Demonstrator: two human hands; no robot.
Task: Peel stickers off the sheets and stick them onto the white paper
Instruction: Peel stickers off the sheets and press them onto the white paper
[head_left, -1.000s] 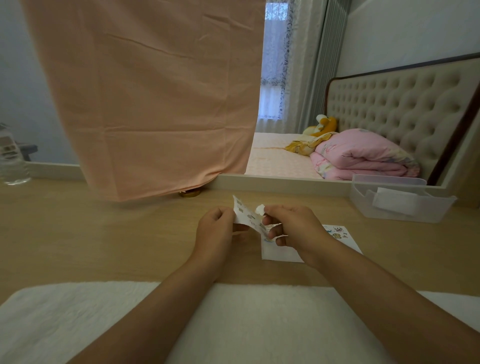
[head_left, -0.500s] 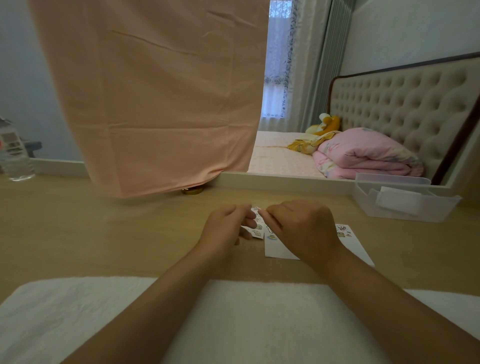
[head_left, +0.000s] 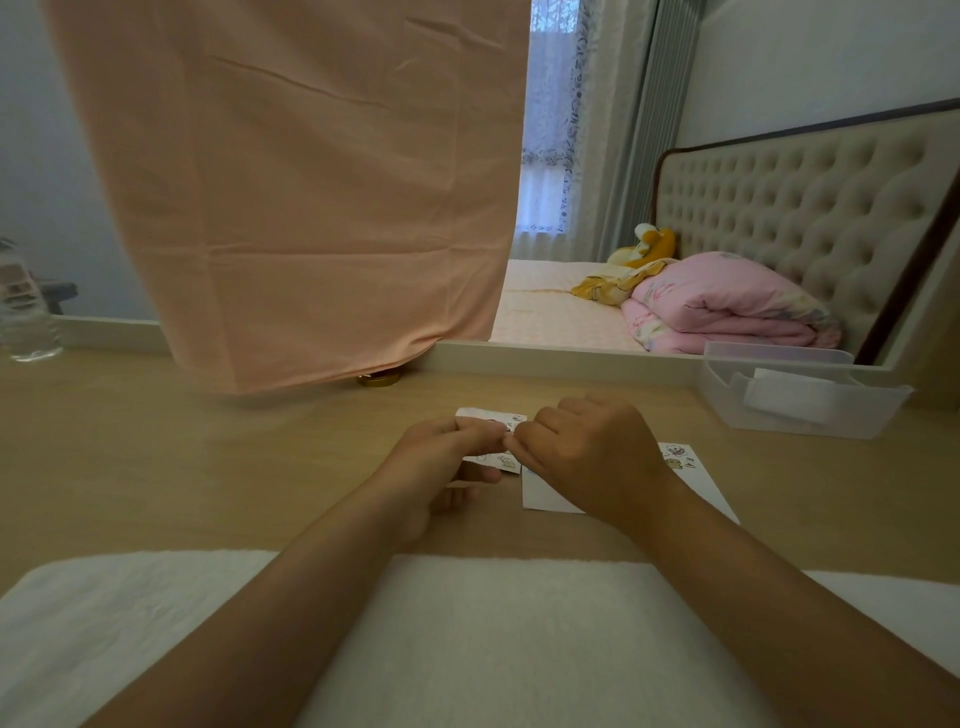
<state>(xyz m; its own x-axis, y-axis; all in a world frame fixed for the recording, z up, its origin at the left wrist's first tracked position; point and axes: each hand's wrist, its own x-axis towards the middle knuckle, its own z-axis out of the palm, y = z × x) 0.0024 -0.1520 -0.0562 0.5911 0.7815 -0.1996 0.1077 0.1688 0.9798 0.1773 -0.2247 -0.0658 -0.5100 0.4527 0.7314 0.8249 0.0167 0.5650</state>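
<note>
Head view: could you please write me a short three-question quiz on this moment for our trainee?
1. True or false: the sticker sheet lies untouched on the table.
2. How is the white paper right now? A: flat on the table. B: rolled into a tube. C: crumpled into a ball.
3. Fill in: the clear ___ stands at the table's far left edge.

Key: 1 false, the left hand and right hand both pinch it above the table. 2 A. 3 bottle.
</note>
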